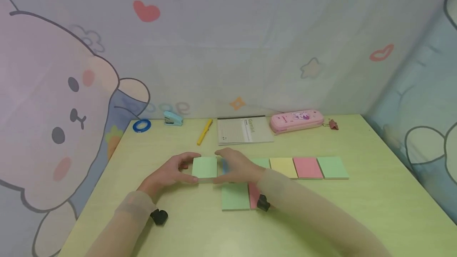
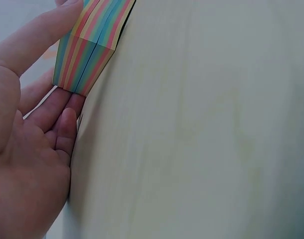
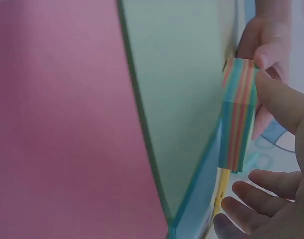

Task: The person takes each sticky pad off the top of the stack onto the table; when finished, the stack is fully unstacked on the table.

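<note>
Note stack [image 1: 204, 167] sat nearer than the notebook [image 1: 246, 131], off its left corner. Left hand [image 1: 175, 168] pinched it, thumb on the near side; right hand [image 1: 237, 166] was spread wide at its right edge, contact hard to judge. Bare table [image 1: 185, 233] ran left of and nearer than the notebook; 7 visible pads [image 1: 308, 168] crowded below, reaching past its right edge. Right hand partly covered 1 blue pad [image 1: 225, 165]. Small red thing [image 1: 184, 166] by the left fingers was mostly hidden.

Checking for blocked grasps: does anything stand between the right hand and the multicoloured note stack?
Nothing visible does: the right hand has its thumb at the edge of the note stack. A blue pad lies beside the stack, partly covered by that hand.
</note>
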`<action>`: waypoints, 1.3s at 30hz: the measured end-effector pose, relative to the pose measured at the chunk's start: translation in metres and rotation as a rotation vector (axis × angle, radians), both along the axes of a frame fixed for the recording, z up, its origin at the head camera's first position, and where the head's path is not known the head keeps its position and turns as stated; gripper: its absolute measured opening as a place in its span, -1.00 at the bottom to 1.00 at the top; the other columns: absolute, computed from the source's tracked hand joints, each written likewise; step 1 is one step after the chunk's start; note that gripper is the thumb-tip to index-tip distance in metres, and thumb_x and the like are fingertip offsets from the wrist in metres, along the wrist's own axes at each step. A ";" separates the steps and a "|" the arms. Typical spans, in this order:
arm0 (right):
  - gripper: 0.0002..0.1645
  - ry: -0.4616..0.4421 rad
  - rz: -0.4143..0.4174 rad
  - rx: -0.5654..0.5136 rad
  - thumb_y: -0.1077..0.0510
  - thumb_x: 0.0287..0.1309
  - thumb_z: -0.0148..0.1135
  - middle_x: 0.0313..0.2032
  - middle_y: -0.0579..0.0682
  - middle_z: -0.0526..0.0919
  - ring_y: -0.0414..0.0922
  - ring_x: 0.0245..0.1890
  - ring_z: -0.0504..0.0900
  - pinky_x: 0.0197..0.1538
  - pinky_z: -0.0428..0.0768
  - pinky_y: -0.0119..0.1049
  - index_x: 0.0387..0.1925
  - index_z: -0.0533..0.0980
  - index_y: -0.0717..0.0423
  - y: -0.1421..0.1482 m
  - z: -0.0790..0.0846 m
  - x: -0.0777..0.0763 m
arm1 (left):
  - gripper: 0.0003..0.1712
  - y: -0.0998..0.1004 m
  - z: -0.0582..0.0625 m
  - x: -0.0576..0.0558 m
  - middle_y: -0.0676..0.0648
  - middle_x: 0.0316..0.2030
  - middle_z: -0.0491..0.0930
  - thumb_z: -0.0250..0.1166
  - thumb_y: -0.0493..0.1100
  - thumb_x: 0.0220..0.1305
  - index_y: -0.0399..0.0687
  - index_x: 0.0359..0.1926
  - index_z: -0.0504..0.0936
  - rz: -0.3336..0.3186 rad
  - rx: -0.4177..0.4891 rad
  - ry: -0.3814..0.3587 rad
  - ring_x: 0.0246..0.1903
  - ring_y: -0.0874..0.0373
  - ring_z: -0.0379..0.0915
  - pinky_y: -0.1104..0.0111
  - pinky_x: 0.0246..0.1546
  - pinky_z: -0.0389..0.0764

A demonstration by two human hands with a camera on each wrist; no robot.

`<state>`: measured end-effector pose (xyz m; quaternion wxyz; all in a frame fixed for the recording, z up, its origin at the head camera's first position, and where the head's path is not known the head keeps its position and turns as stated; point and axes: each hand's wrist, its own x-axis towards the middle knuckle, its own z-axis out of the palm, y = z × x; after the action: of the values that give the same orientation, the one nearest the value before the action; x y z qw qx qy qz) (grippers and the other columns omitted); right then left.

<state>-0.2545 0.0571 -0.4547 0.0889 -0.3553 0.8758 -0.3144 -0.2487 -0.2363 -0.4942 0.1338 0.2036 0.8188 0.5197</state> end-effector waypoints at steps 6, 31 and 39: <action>0.06 0.014 0.004 0.094 -0.10 0.01 0.69 0.28 0.09 0.57 -0.01 0.26 0.54 0.34 0.50 -0.11 0.42 0.40 0.28 -0.021 -0.006 -0.005 | -0.10 0.000 -0.001 -0.001 -0.19 0.31 0.55 0.63 -0.19 0.12 -0.18 0.45 0.45 -0.005 -0.002 0.004 0.22 -0.09 0.45 0.04 0.27 0.41; 0.06 0.114 -0.032 0.015 -0.11 0.04 0.65 0.36 0.11 0.54 0.05 0.40 0.47 0.46 0.38 -0.05 0.46 0.38 0.25 0.004 0.015 0.003 | -0.01 0.002 0.002 0.002 -0.19 0.40 0.47 0.69 -0.19 0.03 -0.19 0.47 0.44 0.016 -0.059 0.007 0.36 -0.17 0.33 -0.05 0.39 0.30; 0.04 0.083 -0.090 -0.053 -0.14 0.05 0.65 0.31 -0.01 0.58 -0.03 0.25 0.56 0.32 0.53 -0.03 0.47 0.41 0.15 0.073 0.032 0.016 | -0.05 0.003 0.002 0.004 -0.12 0.38 0.50 0.70 -0.18 0.00 -0.06 0.44 0.52 0.038 -0.073 -0.016 0.28 -0.14 0.36 -0.01 0.36 0.29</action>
<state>-0.2386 0.1306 -0.4223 0.0286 -0.3307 0.8851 -0.3263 -0.2449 -0.2337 -0.4919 0.1377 0.1790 0.8398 0.4936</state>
